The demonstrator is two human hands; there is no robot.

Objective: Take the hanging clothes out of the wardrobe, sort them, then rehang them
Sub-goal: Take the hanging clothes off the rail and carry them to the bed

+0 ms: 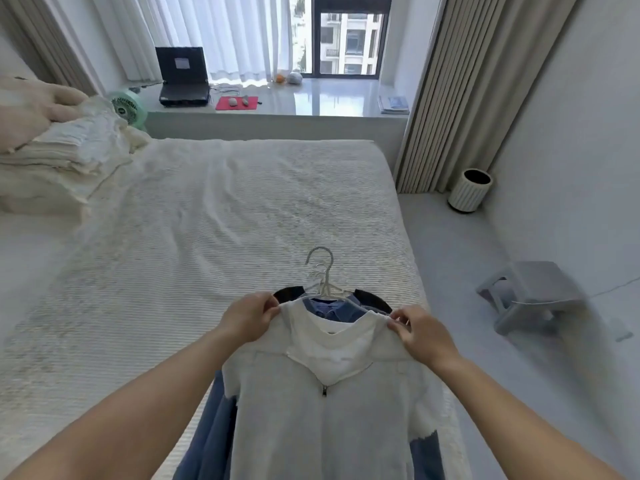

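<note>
Gripping: left hand (250,317) and right hand (423,336) pinching the shoulders of the white zip hoodie (329,403), lower centre of frame.
Stack: hoodie lying over blue clothes (211,427) on the bed (207,209); hangers (323,271) poking out above.
Risk: lifting the hoodie is likely dragging tangled hangers along, pulling the pile off the bed edge.
</note>
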